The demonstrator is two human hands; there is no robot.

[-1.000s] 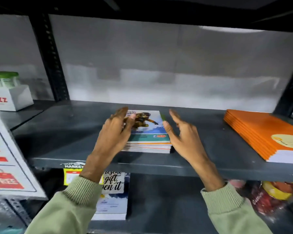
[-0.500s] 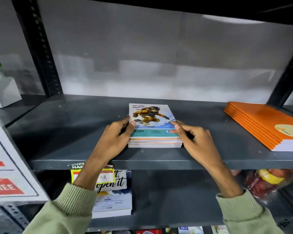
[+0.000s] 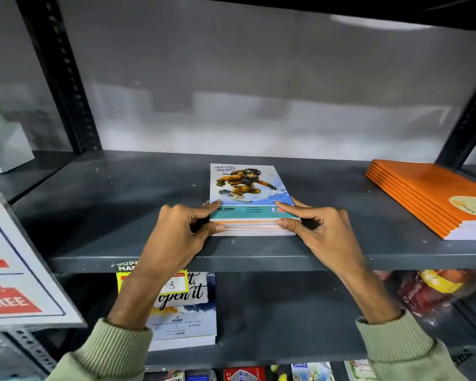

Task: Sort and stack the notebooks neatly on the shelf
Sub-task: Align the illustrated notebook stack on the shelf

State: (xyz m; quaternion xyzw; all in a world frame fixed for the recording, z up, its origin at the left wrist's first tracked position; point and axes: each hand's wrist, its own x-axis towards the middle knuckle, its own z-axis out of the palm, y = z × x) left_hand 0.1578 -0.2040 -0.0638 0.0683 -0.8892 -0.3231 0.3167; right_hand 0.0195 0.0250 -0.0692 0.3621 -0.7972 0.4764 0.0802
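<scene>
A small stack of notebooks (image 3: pixel 246 188) lies flat on the dark grey shelf (image 3: pixel 121 204), its top cover showing a snowboarder on blue. My left hand (image 3: pixel 176 232) pinches the stack's near left corner, thumb at the front edge and fingers on top. My right hand (image 3: pixel 322 232) holds the near right corner the same way. A second stack of orange notebooks (image 3: pixel 429 193) rests at an angle on the right end of the same shelf.
Below the shelf lies another notebook (image 3: pixel 184 317) with script lettering, behind a yellow price tag (image 3: pixel 173 283). Red packaged goods (image 3: pixel 434 292) sit lower right. A white sign (image 3: pixel 14 284) with a red "FREE" tag juts out at left. A white box (image 3: pixel 6 147) stands far left.
Both hands, open beside the stack a second ago, have closed onto its near corners. The view has shifted closer and slightly left.
</scene>
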